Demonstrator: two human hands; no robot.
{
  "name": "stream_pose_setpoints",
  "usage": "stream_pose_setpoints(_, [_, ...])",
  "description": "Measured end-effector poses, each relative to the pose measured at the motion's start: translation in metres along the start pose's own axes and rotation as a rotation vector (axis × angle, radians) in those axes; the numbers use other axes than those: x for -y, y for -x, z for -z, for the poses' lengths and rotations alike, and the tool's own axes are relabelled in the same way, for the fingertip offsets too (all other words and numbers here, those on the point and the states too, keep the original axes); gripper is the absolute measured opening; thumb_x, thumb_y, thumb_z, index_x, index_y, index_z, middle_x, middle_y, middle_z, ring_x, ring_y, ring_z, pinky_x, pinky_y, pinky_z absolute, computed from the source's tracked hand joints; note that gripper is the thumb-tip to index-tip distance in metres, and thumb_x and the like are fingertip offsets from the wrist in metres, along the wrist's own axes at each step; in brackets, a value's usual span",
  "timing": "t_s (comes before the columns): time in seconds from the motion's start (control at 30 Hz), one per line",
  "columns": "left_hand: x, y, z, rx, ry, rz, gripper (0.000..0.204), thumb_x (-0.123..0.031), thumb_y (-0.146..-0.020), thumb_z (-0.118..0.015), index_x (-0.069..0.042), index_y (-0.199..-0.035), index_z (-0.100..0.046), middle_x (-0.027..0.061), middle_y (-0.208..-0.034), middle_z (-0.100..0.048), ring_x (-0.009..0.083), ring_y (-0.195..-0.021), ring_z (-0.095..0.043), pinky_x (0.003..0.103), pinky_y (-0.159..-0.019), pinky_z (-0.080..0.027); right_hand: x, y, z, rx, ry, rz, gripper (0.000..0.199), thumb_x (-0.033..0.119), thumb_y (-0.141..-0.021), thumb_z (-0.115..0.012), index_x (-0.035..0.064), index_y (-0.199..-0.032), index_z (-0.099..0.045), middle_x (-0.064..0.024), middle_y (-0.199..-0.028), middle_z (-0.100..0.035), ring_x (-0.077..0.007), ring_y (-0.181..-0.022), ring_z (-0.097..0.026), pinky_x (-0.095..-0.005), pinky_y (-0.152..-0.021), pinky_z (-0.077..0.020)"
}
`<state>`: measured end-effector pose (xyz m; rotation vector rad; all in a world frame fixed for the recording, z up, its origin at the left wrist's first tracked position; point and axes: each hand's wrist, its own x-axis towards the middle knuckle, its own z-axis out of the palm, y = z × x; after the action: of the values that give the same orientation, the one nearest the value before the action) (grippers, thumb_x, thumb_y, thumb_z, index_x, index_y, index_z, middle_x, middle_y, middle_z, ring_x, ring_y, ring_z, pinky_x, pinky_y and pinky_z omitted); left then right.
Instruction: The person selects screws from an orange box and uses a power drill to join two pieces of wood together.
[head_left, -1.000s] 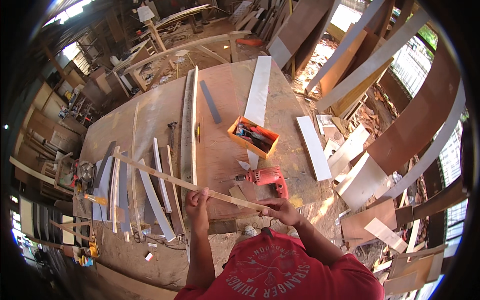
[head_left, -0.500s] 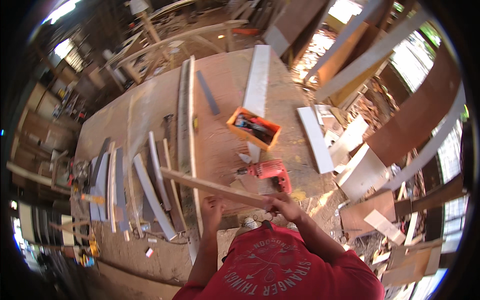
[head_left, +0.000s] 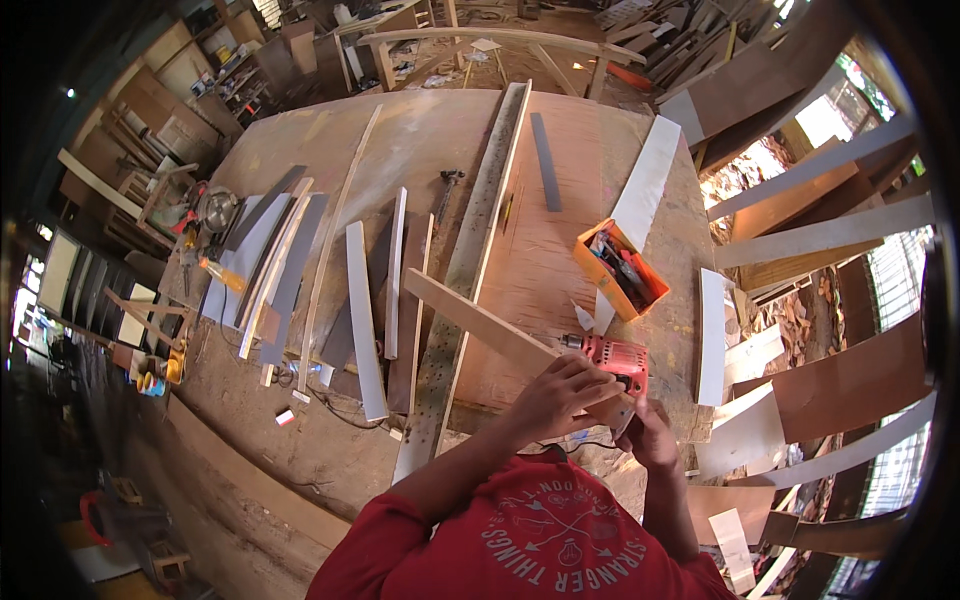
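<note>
A narrow wooden strip [head_left: 488,328] slants across the workbench, its near right end close to my body. My left hand [head_left: 562,398] lies over the strip near that end, its fingers bent across the wood. At the very end, my right hand [head_left: 650,436] is closed around the strip's tip; its fingertips are partly hidden. Just beyond my hands a red power drill [head_left: 618,362] rests on its side, partly behind the left fingers. An orange wooden box [head_left: 622,272] of hand tools stands behind the drill.
A long perforated metal bar [head_left: 470,235] runs front to back on the workbench [head_left: 290,150]. To its left lie a hammer [head_left: 447,190], several strips and a circular saw [head_left: 215,210]. White boards [head_left: 711,335] lie at the right, with leaning panels [head_left: 840,370] beyond.
My left hand has moved right along the strip, from beside its middle to near its end. The view has turned, so the bench appears shifted right.
</note>
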<state>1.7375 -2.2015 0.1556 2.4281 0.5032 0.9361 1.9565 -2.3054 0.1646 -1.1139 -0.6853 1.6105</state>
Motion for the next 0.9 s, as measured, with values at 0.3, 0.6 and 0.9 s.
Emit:
stream_pose_setpoints(0.3, [0.004,-0.019,0.148,-0.603,0.072,-0.095,0.051,-0.023,-0.085,-0.087,-0.007,-0.128,-0.066,0.0117,-0.131,-0.068,0.0305,-0.116,-0.066,0.049,-0.104,-0.051,-0.003,-0.038,-0.033,0.167,0.054,0.059,0.058,0.045,-0.112,-0.053,-0.0052,-0.14,-0.063,-0.0107,-0.08,-0.071,-0.0156,-0.061,-0.064,-0.0286,-0.056,-0.0509])
stream_pose_setpoints(0.6, [-0.086,0.126,0.303,-1.291,0.401,-0.274,0.096,-0.073,-0.098,-0.061,-0.006,-0.161,-0.034,0.0127,-0.133,-0.051,0.0226,-0.11,-0.054,0.044,-0.097,-0.046,-0.092,-0.119,-0.105,0.314,0.585,-0.137,0.04,0.028,-0.109,-0.066,-0.0042,-0.132,-0.07,-0.0057,-0.082,-0.072,-0.0101,-0.069,-0.066,-0.0272,-0.063,-0.0542])
stream_pose_setpoints(0.9, [-0.19,0.222,0.327,-1.231,0.398,-0.242,0.081,-0.053,-0.105,-0.065,0.0,-0.157,-0.035,0.009,-0.124,-0.048,0.0176,-0.098,-0.049,0.032,-0.079,-0.046,-0.2,-0.19,-0.251,0.729,1.3,0.378,0.056,0.048,-0.1,-0.069,-0.0051,-0.118,-0.072,-0.0199,-0.1,-0.078,-0.0364,-0.091,-0.078,-0.0479,-0.083,-0.0603])
